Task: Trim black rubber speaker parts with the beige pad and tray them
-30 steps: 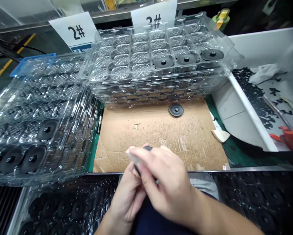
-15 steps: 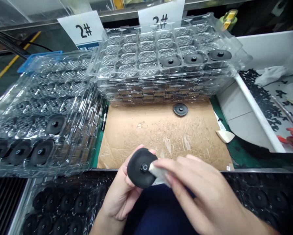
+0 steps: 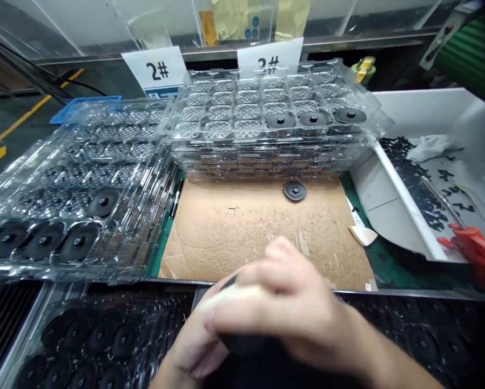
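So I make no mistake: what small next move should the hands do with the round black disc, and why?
Probably set the round black disc, held between left hand and right hand, into the empty pocket of the clear plastic tray, beside the three black discs: that row seems filled from the right.

From my remote view, a flat brown corrugated cardboard sheet (image 3: 242,237) fills the bench centre. Behind it sits a stack of clear plastic blister trays (image 3: 267,162), with a second clear stack (image 3: 80,162) to its left. White paper cards (image 3: 155,70) marked 2# and 3# stand beyond it. To its right, a white plastic bin (image 3: 404,210) holds black scraps (image 3: 416,183).
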The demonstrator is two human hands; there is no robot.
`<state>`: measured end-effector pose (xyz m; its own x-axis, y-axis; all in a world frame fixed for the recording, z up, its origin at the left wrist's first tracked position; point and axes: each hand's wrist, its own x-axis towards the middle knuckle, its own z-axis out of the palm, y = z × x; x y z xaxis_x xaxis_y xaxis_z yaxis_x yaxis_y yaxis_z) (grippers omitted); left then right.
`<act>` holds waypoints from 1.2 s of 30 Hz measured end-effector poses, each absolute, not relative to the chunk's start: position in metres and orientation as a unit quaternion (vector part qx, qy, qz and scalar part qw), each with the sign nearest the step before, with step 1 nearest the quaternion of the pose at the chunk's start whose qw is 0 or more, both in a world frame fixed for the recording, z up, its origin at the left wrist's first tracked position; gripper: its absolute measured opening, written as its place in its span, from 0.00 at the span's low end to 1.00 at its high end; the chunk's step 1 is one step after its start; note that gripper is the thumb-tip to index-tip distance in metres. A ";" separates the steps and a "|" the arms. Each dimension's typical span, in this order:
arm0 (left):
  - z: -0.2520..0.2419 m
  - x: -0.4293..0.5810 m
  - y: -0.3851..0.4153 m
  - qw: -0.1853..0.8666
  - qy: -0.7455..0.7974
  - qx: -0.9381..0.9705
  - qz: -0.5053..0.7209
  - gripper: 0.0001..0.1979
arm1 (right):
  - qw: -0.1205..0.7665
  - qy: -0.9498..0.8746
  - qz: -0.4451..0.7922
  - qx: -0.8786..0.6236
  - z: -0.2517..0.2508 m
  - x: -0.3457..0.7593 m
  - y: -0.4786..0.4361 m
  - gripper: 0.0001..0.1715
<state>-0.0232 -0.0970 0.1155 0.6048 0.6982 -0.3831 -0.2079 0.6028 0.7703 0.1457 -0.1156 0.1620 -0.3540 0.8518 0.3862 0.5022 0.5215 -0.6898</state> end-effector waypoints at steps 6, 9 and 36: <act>0.112 -0.036 -0.109 0.936 0.184 0.119 0.277 0.25 | 0.402 -0.576 0.324 -0.634 0.083 0.177 -0.097 0.15; 0.111 -0.036 -0.108 0.939 0.157 0.110 0.287 0.23 | 0.386 -0.577 0.306 -0.651 0.038 0.178 -0.097 0.17; 0.101 0.024 -0.076 0.566 0.263 0.743 0.240 0.54 | 0.448 -0.490 0.537 -0.521 0.109 0.208 -0.151 0.06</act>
